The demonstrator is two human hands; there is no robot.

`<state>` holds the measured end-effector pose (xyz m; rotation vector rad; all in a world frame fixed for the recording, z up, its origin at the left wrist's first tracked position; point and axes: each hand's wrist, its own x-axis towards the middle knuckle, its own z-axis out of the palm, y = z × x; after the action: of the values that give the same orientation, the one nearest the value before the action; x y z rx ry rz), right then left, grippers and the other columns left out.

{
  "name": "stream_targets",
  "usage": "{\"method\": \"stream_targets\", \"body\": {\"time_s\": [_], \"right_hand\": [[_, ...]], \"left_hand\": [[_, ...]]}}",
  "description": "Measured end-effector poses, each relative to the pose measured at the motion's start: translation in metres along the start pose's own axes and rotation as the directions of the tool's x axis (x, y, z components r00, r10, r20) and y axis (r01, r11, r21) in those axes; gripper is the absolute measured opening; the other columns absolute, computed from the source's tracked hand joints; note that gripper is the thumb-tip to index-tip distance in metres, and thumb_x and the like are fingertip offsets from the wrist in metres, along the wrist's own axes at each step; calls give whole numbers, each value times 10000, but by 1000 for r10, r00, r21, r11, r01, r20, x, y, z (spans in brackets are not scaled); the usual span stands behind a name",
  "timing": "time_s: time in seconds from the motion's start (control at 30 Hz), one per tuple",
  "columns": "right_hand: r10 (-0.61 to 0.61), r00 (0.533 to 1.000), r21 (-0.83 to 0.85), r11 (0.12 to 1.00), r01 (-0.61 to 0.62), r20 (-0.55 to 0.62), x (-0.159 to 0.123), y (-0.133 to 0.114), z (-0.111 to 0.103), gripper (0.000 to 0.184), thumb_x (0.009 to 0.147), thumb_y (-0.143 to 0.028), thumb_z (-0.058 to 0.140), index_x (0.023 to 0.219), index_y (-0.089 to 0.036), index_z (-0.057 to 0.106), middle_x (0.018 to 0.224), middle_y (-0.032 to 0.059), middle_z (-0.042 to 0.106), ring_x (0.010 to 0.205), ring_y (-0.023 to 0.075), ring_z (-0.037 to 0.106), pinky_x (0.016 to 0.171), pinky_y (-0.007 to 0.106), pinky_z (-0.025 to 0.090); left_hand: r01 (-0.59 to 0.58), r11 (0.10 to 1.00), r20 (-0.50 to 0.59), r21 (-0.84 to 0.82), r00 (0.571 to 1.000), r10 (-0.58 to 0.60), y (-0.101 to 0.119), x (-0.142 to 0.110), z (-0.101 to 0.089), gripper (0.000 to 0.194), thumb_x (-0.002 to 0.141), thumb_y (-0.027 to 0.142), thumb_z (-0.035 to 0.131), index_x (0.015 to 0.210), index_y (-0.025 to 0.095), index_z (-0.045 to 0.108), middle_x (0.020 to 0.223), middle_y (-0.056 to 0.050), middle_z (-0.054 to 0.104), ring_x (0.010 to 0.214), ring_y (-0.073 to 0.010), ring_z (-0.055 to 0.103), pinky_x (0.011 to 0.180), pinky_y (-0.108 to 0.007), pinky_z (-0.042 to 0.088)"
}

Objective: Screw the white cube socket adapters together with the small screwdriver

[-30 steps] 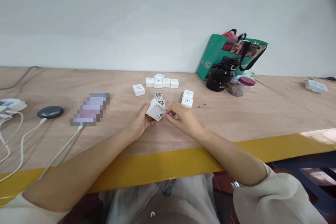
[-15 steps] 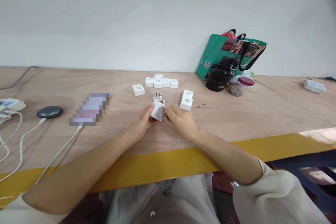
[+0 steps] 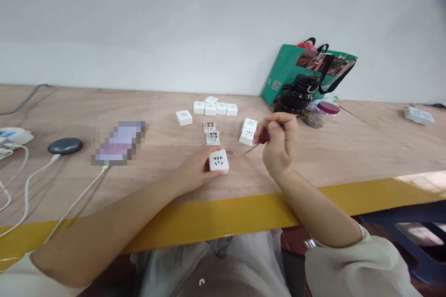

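Lifted, the right hand [image 3: 279,148] clenches a slim screwdriver [image 3: 265,138]; the left hand [image 3: 196,167] pinches a square plastic socket [image 3: 219,162].

A pale wall [image 3: 139,23] stands behind a yellow-edged wooden table [image 3: 348,148].

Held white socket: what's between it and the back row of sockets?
Two white pieces with copper-coloured insides, one behind the other. Shows in the head view.

Soft even light, pixelated phone [image 3: 119,142], yellow edging [image 3: 223,218] glaring far right
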<state>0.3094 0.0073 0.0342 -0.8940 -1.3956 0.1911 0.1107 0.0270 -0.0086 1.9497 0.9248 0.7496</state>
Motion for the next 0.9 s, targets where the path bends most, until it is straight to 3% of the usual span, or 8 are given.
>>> {"method": "stream_targets", "body": {"time_s": [0.07, 0.13, 0.3, 0.67, 0.8, 0.9], "right_hand": [[23, 997, 123, 992, -13, -74, -1, 0, 3, 110, 945, -301, 305, 915, -254, 400, 605, -48, 507, 469, 101, 479, 455, 242, 383], [23, 1000, 135, 991, -21, -14, -6, 2, 8, 123, 946, -340, 326, 918, -256, 410, 626, -43, 525, 480, 96, 477, 449, 238, 382], [3, 995, 50, 999, -8, 97, -13, 6, 16, 152, 952, -373, 317, 936, -256, 412, 595, -55, 477, 481, 94, 454, 438, 234, 363], [8, 984, -8, 1000, -7, 180, -12, 10, 16, 106, 946, -289, 325, 909, -243, 413, 592, -61, 461, 481, 85, 444, 473, 237, 366], [-13, 978, -115, 993, 37, 206, -10, 8, 14, 94, 941, -278, 327, 919, -246, 412, 596, -58, 479, 489, 91, 474, 493, 244, 392], [4, 957, -215, 975, 61, 289, -3, 3, 13, 101, 933, -281, 346, 955, -249, 440, 656, -42, 530, 509, 97, 508, 530, 263, 428]], "left_hand": [[-83, 988, 64, 130, 995, 76, 0, -1, 4, 450, 736, 348, 681, 1152, 253, 538, 1272, -75, 517, 1198, -292, 461, 1019, -462, 354], [-108, 975, 74, 192, 993, 95, -1, 0, 6, 421, 752, 356, 662, 1140, 246, 537, 1266, -74, 515, 1185, -287, 468, 1005, -450, 367], [-116, 969, 66, 218, 992, 104, -3, 0, 8, 431, 748, 364, 668, 1141, 259, 526, 1224, -58, 538, 1133, -271, 502, 963, -422, 400], [-119, 966, 72, 230, 992, 105, -4, -1, 7, 450, 755, 380, 662, 1161, 257, 515, 1239, -64, 525, 1162, -274, 477, 985, -429, 380], [-134, 960, 70, 244, 990, 121, -2, -3, 8, 431, 761, 362, 654, 1153, 254, 510, 1255, -69, 517, 1186, -274, 466, 1009, -438, 365], [-166, 957, 56, 239, 986, 157, -3, -3, 9, 401, 765, 353, 652, 1125, 247, 512, 1328, -85, 467, 1240, -282, 427, 1041, -460, 334]]}}
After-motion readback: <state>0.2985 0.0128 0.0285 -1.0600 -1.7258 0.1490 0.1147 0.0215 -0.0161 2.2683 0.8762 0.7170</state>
